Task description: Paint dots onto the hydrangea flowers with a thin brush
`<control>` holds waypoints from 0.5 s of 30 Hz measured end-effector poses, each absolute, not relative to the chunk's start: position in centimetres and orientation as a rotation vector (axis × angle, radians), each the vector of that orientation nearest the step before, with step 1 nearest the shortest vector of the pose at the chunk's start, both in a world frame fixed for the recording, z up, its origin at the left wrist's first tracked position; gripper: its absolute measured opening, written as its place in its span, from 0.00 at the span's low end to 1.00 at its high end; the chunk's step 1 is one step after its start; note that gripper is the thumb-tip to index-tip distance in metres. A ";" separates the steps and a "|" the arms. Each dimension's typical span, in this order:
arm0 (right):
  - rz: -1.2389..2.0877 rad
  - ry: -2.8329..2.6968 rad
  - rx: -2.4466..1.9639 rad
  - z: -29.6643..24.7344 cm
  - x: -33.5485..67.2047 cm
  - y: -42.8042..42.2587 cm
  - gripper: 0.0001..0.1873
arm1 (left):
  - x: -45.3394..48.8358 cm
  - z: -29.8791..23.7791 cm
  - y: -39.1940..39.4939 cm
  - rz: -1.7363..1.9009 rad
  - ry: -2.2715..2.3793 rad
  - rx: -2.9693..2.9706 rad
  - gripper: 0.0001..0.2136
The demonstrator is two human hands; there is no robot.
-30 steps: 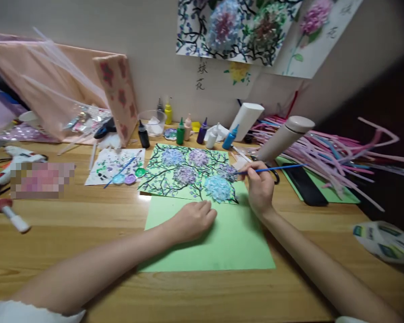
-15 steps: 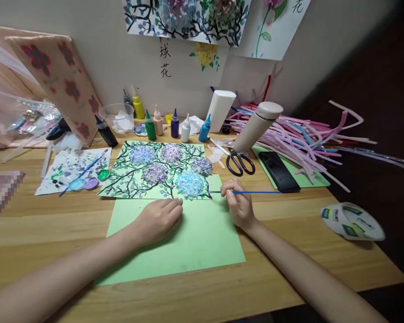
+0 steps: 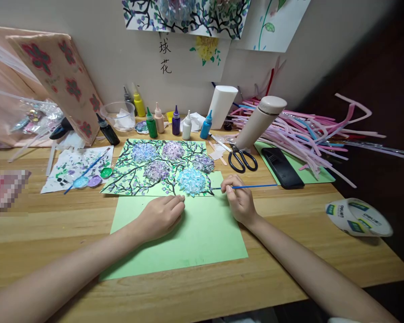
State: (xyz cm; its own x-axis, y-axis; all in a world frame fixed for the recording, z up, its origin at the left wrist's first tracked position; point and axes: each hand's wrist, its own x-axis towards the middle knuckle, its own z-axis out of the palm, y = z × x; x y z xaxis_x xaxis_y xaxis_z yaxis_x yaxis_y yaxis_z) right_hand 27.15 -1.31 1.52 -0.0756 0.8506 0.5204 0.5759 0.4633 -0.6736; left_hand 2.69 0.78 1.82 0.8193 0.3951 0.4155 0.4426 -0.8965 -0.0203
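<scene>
A paintbrush (image 3: 254,186) with a thin blue handle is pinched in my right hand (image 3: 240,199). It lies almost level, its bristle end at the right edge of a painted picture (image 3: 123,179). The picture shows black branches, small purple-green leaves and several raised flower heads, among them a light blue one (image 3: 191,180). My left hand (image 3: 163,214) rests with fingers extended along the picture's lower edge, holding nothing. Under the picture and both hands is a pale green sheet (image 3: 202,237).
Left are a paint-spotted paper (image 3: 59,172), a second brush (image 3: 87,169) and small paint dishes (image 3: 94,181). Paint bottles (image 3: 151,125) stand behind. Scissors (image 3: 242,160), a tilted flask (image 3: 261,121), a black case-like object (image 3: 283,168), fuzzy stems (image 3: 299,139) and a tape roll (image 3: 357,217) are right.
The whole view has shifted slightly, so things sit a little further right and higher. Both hands keep nearly the same places on the paper, and the brush end stays at the picture's right edge.
</scene>
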 end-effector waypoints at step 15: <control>0.346 -1.754 -1.228 1.5 27.2 -1.2 0.10 | 2.7 1.7 0.8 -0.625 -0.656 -2.885 0.10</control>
State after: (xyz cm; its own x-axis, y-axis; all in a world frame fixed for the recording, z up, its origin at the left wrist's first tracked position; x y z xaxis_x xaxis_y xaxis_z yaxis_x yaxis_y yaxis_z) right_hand 27.19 -1.21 1.50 -0.0619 0.8477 0.5269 0.5837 0.4590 -0.6698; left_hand 2.69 0.81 1.74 0.8208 0.3884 0.4188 0.4371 -0.8991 -0.0227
